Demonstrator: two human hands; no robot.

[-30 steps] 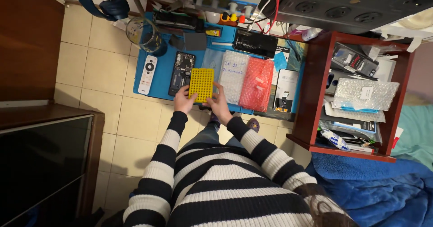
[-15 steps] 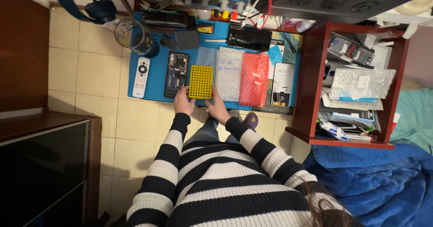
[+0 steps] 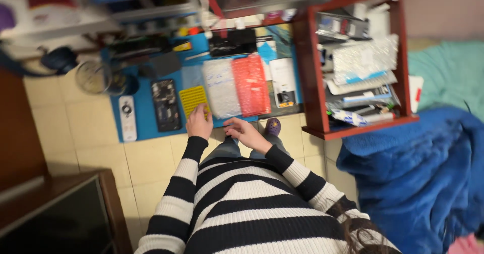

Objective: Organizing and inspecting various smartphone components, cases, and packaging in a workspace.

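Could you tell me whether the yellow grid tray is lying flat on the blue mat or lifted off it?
Lying flat, it seems: the yellow grid tray rests on the blue mat, with the left hand on its near edge. Motion blur hides finer detail.

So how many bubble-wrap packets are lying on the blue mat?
2: a white bubble-wrap packet right of the yellow perforated tray, and a red bubble-wrap packet beside it. Others may be hidden.

One head-worn camera looks steeply down, tilted, from well above the blue mat point(image 3: 143, 125).
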